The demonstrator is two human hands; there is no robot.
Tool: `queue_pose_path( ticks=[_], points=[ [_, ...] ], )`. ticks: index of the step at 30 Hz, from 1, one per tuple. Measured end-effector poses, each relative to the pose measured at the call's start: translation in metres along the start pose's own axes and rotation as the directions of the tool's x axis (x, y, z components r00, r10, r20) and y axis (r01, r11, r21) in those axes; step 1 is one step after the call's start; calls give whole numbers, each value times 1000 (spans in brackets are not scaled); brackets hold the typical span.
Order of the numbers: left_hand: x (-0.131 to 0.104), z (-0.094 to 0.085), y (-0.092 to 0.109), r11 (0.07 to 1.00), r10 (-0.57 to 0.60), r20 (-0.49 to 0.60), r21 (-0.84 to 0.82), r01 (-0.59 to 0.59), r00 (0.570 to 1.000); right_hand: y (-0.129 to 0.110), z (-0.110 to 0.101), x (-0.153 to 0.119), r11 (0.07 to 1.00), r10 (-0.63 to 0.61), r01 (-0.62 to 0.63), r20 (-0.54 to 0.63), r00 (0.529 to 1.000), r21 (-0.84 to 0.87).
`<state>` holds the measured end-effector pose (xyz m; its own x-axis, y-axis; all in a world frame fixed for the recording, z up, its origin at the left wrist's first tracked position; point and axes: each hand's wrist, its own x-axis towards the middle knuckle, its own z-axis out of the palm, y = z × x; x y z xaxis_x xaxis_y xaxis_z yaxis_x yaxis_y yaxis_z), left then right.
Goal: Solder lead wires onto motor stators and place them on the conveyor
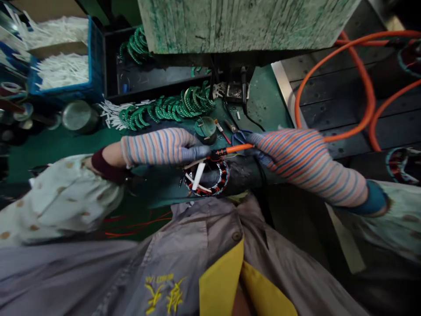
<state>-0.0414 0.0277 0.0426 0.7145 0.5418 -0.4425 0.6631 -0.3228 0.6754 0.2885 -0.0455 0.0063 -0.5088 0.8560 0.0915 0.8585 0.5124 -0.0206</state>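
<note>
My left hand [167,147], in a striped glove, is closed at the dark end of an orange cable [239,148], above a round wound coil part [223,177]. A white tube [198,176] and thin white strips lie across the opening of that part. My right hand [292,160], also gloved, has its fingers wrapped round the orange cable to the right. The cable runs on behind this hand toward the right side. Blue-handled scissors [239,136] and a small brush [222,131] lie just beyond my hands.
A blue bin [94,66] of white sticks stands at the back left, near a metal tin [79,117]. Green curved pieces [171,107] lie in a row. A soldering iron [244,90] and a round green container [205,130] are behind my hands. Orange hose [370,101] loops at the right.
</note>
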Motion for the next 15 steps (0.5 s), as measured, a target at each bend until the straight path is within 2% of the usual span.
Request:
queue_pose_path(
  ticks=[1, 3, 6, 9, 12, 15],
  points=[
    [0, -1, -1, 998, -5, -1, -55, 5, 1000, -4, -8, -1, 994, -18, 14, -38, 999, -110],
    [-1, 4, 1, 987, -42, -32, -158, 37, 999, -14, -20, -7, 974, -81, 55, -110, 991, -219],
    [-7, 21, 7, 941, -118, -87, -327, 83, 989, -29, -28, -25, 975, -133, 93, -194, 972, -202],
    [-11, 34, 11, 896, -166, -129, -434, 95, 978, -39, -28, -44, 985, -120, 79, -276, 954, -153],
    [-10, 31, 9, 927, -138, -152, -369, 74, 979, -40, -29, -49, 996, -66, 49, -263, 963, -71],
    [-8, 14, 5, 977, -12, -92, -211, -8, 996, -34, -35, -34, 994, 2, 16, -164, 986, 111]
  ],
)
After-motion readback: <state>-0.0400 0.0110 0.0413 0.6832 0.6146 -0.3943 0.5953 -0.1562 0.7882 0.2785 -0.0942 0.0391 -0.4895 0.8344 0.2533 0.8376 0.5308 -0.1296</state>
